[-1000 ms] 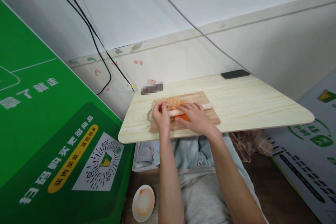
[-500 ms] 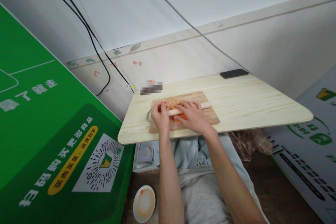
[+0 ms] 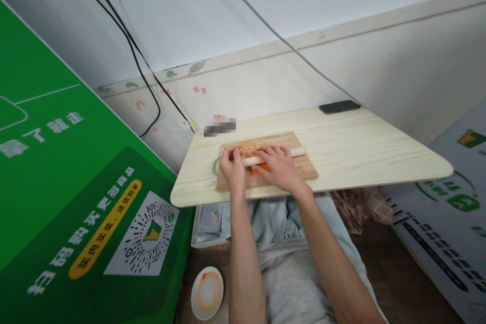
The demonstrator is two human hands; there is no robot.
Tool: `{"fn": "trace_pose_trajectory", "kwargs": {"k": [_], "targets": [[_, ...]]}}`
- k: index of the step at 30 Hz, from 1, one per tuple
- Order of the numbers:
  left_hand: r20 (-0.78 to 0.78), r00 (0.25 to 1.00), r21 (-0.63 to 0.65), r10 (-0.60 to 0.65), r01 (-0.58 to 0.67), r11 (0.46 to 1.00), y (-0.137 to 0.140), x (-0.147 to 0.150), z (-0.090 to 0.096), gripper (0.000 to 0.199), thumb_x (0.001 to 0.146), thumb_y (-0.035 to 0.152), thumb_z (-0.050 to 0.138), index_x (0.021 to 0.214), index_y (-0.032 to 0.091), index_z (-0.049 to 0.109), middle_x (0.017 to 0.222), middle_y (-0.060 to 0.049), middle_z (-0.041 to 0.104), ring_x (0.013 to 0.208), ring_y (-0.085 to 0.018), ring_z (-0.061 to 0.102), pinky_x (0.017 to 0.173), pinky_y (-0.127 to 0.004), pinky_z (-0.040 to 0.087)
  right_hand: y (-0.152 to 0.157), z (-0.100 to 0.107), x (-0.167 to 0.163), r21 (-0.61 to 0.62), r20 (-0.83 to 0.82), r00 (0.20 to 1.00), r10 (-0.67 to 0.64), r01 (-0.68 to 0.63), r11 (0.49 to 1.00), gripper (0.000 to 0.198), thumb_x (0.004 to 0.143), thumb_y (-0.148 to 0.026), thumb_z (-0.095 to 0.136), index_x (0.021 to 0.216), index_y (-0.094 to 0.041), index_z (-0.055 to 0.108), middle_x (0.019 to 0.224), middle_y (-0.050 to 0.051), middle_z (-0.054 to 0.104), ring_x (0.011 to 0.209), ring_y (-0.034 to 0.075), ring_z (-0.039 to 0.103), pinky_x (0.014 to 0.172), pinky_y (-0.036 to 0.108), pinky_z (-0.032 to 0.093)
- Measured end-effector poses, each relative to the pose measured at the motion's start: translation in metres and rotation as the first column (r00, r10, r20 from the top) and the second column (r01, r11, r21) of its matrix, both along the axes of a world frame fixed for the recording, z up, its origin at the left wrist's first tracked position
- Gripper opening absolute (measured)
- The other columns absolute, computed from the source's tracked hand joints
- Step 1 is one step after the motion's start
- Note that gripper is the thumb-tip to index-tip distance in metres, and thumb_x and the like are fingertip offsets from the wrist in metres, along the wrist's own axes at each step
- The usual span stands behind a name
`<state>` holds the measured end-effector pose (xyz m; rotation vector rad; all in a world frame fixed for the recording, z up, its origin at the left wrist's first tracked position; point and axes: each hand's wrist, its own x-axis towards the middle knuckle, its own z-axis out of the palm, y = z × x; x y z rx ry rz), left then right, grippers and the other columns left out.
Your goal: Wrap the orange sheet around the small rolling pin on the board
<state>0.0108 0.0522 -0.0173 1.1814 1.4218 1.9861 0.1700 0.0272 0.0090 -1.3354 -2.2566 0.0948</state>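
Note:
A pale rolling pin (image 3: pixel 298 152) lies slantwise over the wooden cutting board (image 3: pixel 304 166). My left hand (image 3: pixel 233 164) is closed at the pin's left end, fingertips bent together and partly hidden. Across the middle of the pin, my right hand (image 3: pixel 279 163) has its fingers over the far side and its thumb on the near side. Behind the pin sits a strip of light orange, chopped-looking food (image 3: pixel 249 149). A flat, bright orange piece (image 3: pixel 261 169) shows under the right thumb; its kind is unclear.
The board rests on a light wood-grain table (image 3: pixel 364 147). A black phone (image 3: pixel 339 107) lies at the back right. A stained white plate (image 3: pixel 207 293) is below on the left, near a white box (image 3: pixel 210 225). Green panel (image 3: pixel 125 223) stands left; cables hang along the wall.
The view has shifted very slightly. Both hands stay on the rolling pin, with hardly any visible movement.

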Motion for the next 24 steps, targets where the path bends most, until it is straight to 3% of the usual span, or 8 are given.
{"fn": "trace_pose_trajectory", "kwargs": {"k": [24], "targets": [[0.009,1.0,0.006,-0.008,0.008,1.0,-0.0003,-0.0003,-0.0002,0.016,0.094,0.03,0.063,0.091,0.02,0.075,0.088,-0.003,0.076,0.083,-0.018,0.072,0.082,-0.031,0.058,-0.0011,0.0009,-0.0009,-0.01,-0.006,1.0,-0.004,0.004,1.0,0.038,0.11,-0.041,0.063,0.141,-0.023,0.075,0.147,0.014,0.075,0.137,0.035,0.06,0.121,0.054,0.032]]}}
